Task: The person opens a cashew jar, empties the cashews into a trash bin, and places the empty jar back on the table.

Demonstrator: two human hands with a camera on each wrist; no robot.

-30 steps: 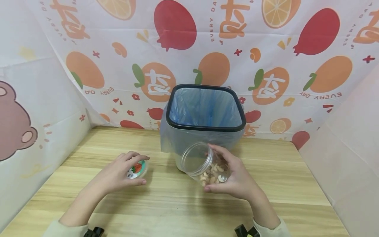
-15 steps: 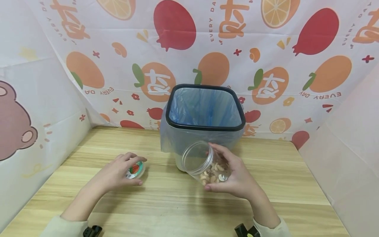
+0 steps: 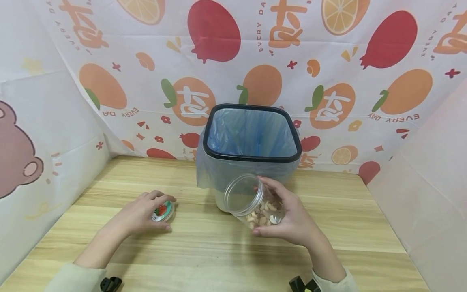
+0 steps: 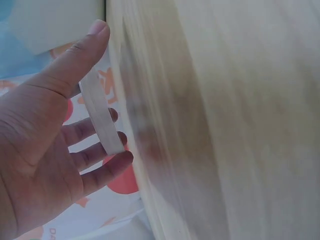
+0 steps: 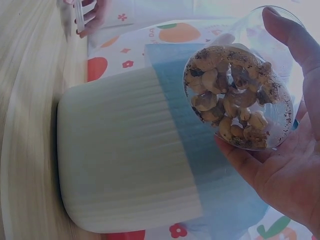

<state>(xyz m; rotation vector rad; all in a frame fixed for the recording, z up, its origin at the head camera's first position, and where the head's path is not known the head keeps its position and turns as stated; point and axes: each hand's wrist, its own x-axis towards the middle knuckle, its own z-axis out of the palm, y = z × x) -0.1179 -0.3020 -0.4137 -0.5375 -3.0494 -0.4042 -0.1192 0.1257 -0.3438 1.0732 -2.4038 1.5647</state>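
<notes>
My right hand (image 3: 293, 221) grips a clear, open-topped plastic jar (image 3: 240, 198), its mouth tilted up and to the left. Cashew nuts (image 3: 264, 213) lie low inside it; through the base in the right wrist view, brown crumbs (image 5: 272, 90) show around the nuts (image 5: 220, 107). My left hand (image 3: 140, 215) holds a round lid (image 3: 164, 211) with a green, white and tomato-red label, low over the table at the left. From the left wrist view the lid (image 4: 102, 120) appears edge-on, between the thumb and the curled fingertips.
Right behind the jar stands a pale trash bin with a black rim (image 3: 251, 157) and a blue bag liner (image 3: 251, 129). The wooden table (image 3: 215, 259) carries it. Fruit-printed cloth (image 3: 146, 81) hangs behind, with white cloth at both sides.
My left hand has drifted left and slightly down with the lid still in its fingers. The right hand and the jar have hardly moved.
</notes>
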